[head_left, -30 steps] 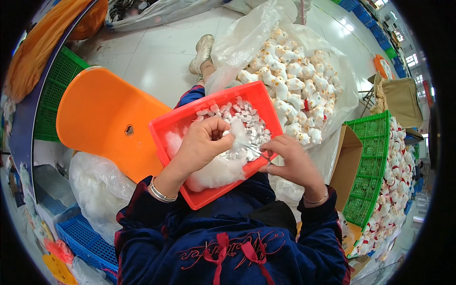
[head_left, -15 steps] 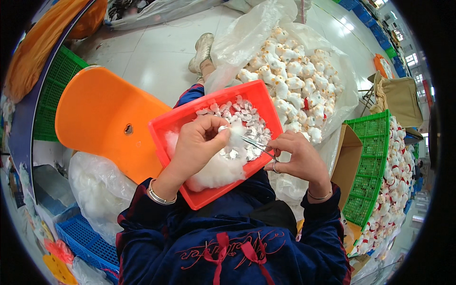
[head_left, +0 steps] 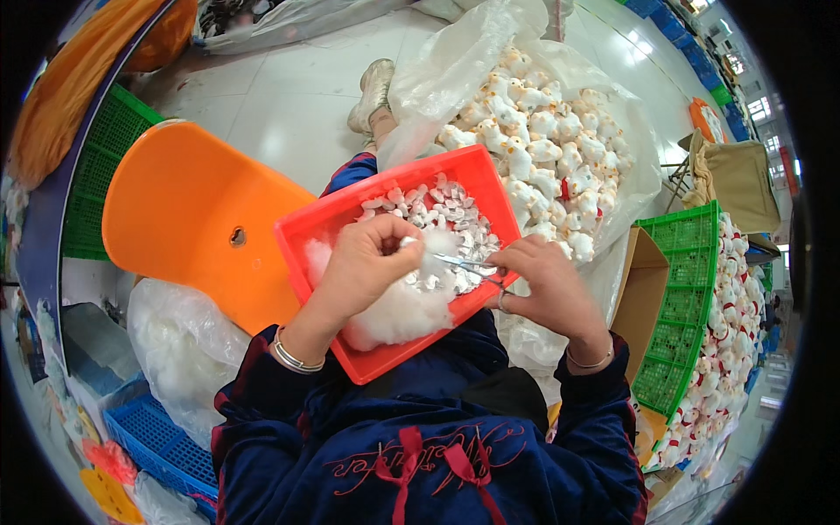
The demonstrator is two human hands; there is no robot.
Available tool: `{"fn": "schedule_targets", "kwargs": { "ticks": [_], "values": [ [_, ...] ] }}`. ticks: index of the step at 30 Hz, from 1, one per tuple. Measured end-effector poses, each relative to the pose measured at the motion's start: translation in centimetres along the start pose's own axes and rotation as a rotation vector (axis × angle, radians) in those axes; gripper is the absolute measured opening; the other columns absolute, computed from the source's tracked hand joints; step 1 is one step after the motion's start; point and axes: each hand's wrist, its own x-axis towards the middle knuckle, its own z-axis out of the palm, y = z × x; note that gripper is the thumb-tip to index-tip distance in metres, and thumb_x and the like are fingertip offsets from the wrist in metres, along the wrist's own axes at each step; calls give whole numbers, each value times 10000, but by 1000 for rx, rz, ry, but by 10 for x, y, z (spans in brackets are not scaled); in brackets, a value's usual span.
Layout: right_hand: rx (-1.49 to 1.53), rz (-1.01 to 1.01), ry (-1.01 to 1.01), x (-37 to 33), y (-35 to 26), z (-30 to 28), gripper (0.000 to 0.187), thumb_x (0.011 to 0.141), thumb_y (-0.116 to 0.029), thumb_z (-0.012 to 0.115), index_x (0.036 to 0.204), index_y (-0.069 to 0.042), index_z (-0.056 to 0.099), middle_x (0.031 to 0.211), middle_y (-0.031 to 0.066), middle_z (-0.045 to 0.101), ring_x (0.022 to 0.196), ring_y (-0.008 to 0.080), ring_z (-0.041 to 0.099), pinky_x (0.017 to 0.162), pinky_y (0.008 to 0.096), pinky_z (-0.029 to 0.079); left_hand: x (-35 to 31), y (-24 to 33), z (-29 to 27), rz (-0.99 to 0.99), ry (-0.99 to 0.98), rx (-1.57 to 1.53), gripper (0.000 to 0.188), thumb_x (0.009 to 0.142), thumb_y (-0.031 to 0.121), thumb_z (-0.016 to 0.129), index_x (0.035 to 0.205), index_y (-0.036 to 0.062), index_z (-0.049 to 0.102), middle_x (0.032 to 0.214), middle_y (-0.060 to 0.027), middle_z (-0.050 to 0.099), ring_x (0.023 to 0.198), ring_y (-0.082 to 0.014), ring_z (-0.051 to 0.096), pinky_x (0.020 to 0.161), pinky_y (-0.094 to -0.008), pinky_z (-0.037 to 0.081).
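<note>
Stuffing (head_left: 444, 242) sits toward the red tray's (head_left: 501, 203) right edge, between left hand (head_left: 366, 264), pinching a white piece (head_left: 409, 242), and right hand (head_left: 551, 287), gripping ring-handled tool (head_left: 464, 262).

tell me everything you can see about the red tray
The red tray is rectangular and shallow, with raised walls, and looks like plastic. It sits slantwise over the person's lap, its open side up. Fluffy white stuffing fills much of its left and near part; small white and silvery pieces lie toward its far right. The left hand is above it, and the right hand is at its right edge; whether either touches it is unclear.
</note>
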Motion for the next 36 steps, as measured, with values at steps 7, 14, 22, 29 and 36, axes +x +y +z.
{"fn": "schedule_targets", "kwargs": {
  "ticks": [7,14,22,29,36],
  "values": [
    [-163,-31,118,4,-20,-19,499,683,-235,865,1133,-90,705,1000,65,645,1049,283,569,899,428,425,2,-3,0,-12,80,-228,74,978,89,680,1002,19,682,797,12,651,666,-42,562,616,-209,449],
    [-185,-2,-11,6,-15,-17,386,731,-229,831,1089,-121,733,901,36,652,949,259,610,792,422,405,-3,0,5,5,52,-183,105,980,103,701,1023,8,702,830,-9,681,729,-54,605,663,-215,491],
    [-18,-8,-49,5,1,-14,517,698,-236,848,1162,-66,697,1028,89,676,1036,302,606,883,424,460,-3,-5,1,42,51,-87,102,969,98,705,1031,17,718,838,12,680,742,-41,605,680,-205,487],
    [249,-120,177,11,6,-36,767,618,-265,888,1293,-26,611,1167,143,605,1149,356,537,1025,436,441,-6,-8,4,132,44,56,110,969,85,708,1061,25,721,849,45,658,748,-16,575,670,-186,458],
    [-202,-101,125,10,-12,-27,785,605,-303,894,1288,-37,614,1205,143,589,1222,379,520,1044,480,405,-4,-3,2,72,52,-47,147,964,106,721,1076,11,731,851,16,688,743,-36,599,662,-206,474]
  ]
}}
